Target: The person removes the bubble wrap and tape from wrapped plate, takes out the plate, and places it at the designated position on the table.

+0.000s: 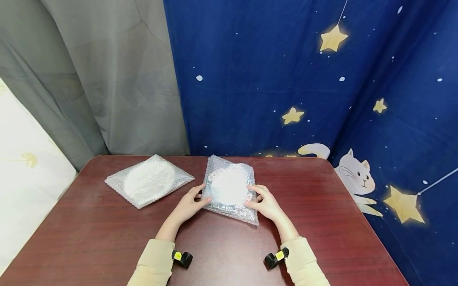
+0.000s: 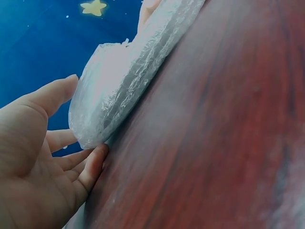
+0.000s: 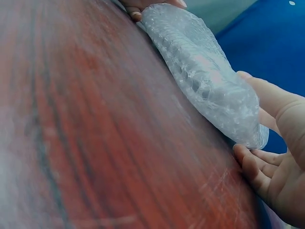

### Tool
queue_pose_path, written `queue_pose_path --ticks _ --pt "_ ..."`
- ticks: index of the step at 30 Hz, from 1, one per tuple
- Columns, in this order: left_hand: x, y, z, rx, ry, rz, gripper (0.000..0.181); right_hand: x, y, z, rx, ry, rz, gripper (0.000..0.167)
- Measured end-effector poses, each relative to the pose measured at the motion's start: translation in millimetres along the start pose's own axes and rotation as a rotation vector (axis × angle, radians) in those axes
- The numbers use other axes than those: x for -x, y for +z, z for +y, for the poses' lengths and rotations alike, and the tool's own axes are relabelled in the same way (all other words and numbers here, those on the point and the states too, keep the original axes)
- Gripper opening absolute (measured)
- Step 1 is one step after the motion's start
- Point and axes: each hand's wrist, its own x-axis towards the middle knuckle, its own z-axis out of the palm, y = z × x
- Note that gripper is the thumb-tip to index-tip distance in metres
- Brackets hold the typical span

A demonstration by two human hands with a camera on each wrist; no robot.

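Observation:
A bubble-wrap package (image 1: 229,184) with a round, white, flat thing inside lies at the middle of the table. Glare hides the detail of that round thing. My left hand (image 1: 189,203) holds the package by its left edge, thumb toward the near side. On the opposite edge my right hand (image 1: 266,203) grips it in the same way. Both wrist views show the clear wrap (image 2: 119,86) between thumb and fingers, with the fingers low along the tabletop. A second bubble-wrap package (image 1: 150,180), also with a round white shape inside, lies flat to the left.
The dark red wooden table (image 1: 222,250) has rounded far corners. Behind it hang a grey curtain (image 1: 121,79) and a blue curtain (image 1: 250,79) with stars and a white cat. Each sleeve carries a black wrist camera (image 1: 183,259).

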Motion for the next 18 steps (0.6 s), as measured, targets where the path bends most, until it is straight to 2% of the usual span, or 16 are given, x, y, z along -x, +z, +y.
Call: queue_pose_path --ticks 10,18 --pt "-1.3 -1.4 -4.7 0.006 0.023 -0.025 0.077 0.3 1.7 1.2 0.048 -0.012 0.014 0.044" --pt "-1.2 -0.9 -5.1 0.016 0.018 -0.027 0.078 1.3 2.0 -0.6 0.053 -0.001 0.023 0.036"
